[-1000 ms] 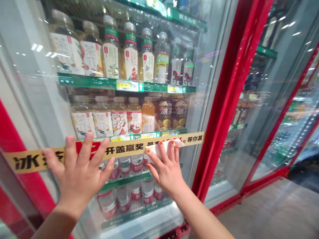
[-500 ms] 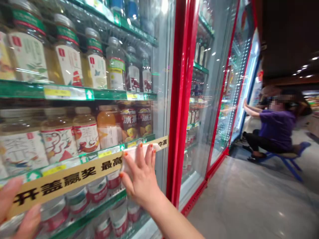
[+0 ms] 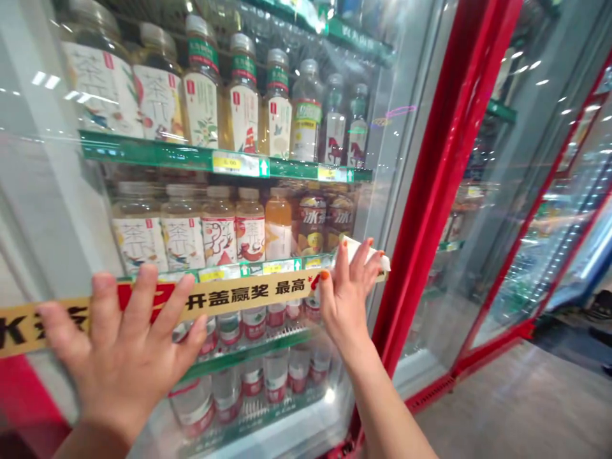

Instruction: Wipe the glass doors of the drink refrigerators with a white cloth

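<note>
My left hand (image 3: pixel 122 344) lies flat with spread fingers against the glass door (image 3: pixel 396 83) of a drinks fridge, over the left part of a yellow banner strip (image 3: pixel 239 294) with black lettering. My right hand (image 3: pixel 347 293) presses a white cloth (image 3: pixel 356 248) against the glass at the strip's right end, close to the red door frame (image 3: pixel 440 166). Its fingers lie flat over the cloth, and orange nail polish shows.
Behind the glass, green shelves (image 3: pixel 210 159) carry rows of tea and juice bottles (image 3: pixel 248 102), with small water bottles (image 3: pixel 272 373) lower down. More red-framed fridge doors (image 3: pixel 535 210) run to the right. Grey floor (image 3: pixel 526 408) lies at lower right.
The view swung right to a seated person down the aisle, then back. My right hand with the cloth has slid right and slightly up along the strip, towards the red frame.
</note>
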Demonstrator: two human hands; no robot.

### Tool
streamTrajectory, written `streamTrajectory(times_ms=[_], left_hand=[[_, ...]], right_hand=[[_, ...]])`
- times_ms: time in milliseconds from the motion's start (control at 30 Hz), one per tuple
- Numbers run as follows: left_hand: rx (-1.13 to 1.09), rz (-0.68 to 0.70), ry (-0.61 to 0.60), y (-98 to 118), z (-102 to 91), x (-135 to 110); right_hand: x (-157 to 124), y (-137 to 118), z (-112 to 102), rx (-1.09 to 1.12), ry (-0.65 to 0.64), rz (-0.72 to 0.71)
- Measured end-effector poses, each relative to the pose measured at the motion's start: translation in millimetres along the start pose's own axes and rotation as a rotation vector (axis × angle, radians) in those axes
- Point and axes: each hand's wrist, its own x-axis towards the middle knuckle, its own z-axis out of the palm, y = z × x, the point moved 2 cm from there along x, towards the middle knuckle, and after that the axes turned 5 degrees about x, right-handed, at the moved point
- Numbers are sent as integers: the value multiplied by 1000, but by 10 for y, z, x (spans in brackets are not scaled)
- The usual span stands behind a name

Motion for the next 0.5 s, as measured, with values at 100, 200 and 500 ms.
streamTrajectory(times_ms=[100,200,500], left_hand=[[220,-35,104,18,-32,8],[303,-9,132,25,-22,11],[314,11,126,22,-28,16]], right_hand=[[-121,-339,59,23,-75,-210],[-426,-283,88,23,-148,-394],[-75,-311,38,44,-57,-144]])
